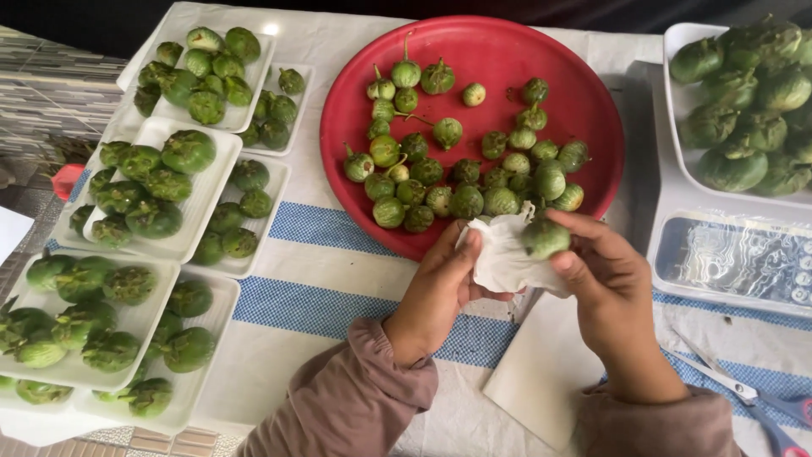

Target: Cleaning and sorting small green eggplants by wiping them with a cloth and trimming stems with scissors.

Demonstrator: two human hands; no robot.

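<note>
Item: small round green eggplant [545,238], held up just above the near rim of the red tray.
Position: in the fingertips of the right hand [607,283], over the tabletop's striped cloth, touching a crumpled white cloth.
Which way from the hands: at the upper left of the right hand's palm; to the right of the left hand [440,288], with the white cloth [505,256] between them.
Nearer hand: the right, which has it; the left touches only the cloth.
Long axis: hardly any, the fruit being near spherical; its stem end cannot be made out, so which way it points cannot be told.
Right hand: fingers and thumb closed around the eggplant.
Left hand: pinched on the white cloth, thumb on top, pressing it toward the fruit.
Just behind: red round tray [507,51] with a loose scatter of like eggplants, some with stalks.
Below the hands: a flat white sheet [541,372] on the tabletop [338,279].
Right side: white tray of larger green eggplants [744,110]; an empty clear-wrapped tray [736,258]; scissors [744,391] near the right wrist.
Left side: rows of white foam trays [152,203] filled with green eggplants, well apart from both hands.
</note>
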